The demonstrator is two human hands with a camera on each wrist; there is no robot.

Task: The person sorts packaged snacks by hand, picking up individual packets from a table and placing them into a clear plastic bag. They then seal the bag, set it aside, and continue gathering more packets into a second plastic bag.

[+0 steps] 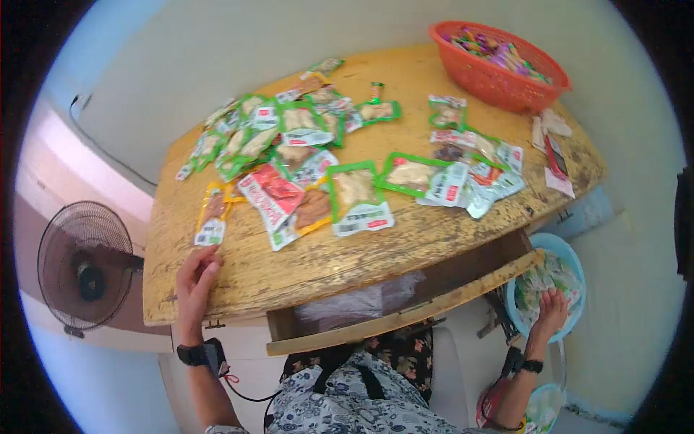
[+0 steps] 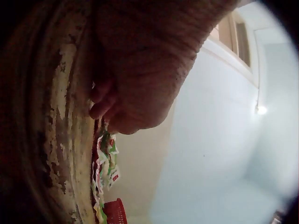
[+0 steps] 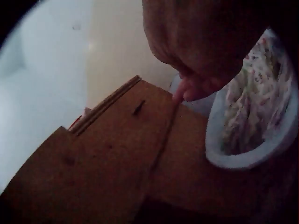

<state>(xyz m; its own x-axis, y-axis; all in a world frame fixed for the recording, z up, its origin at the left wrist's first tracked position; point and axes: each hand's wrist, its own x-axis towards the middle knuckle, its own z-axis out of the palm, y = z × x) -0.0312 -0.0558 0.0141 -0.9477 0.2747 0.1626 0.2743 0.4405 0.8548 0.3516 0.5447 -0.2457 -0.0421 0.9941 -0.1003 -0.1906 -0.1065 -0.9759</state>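
The left hand point(image 1: 196, 278) rests at the table's left front edge, its fingers loosely bent, just below a small yellow-edged packet point(image 1: 212, 215). In the left wrist view that hand point(image 2: 135, 79) is dark, with packets point(image 2: 110, 161) beyond it. Over a light blue basin point(image 1: 512, 304) of green and white packets point(image 1: 543, 278) hangs the right hand point(image 1: 553, 307), fingers pointing down and nothing visibly held. In the right wrist view the right hand point(image 3: 201, 56) is beside the basin's pale rim point(image 3: 233, 161); some of its fingertips are hidden.
Many green-edged packets point(image 1: 296, 119) lie across the wooden table point(image 1: 267, 264). A red basket point(image 1: 499, 83) of small wrapped items stands at back right, near a red object point(image 1: 556, 157). The front drawer point(image 1: 405, 309) is pulled out, with clear plastic inside. A fan point(image 1: 90, 278) stands left.
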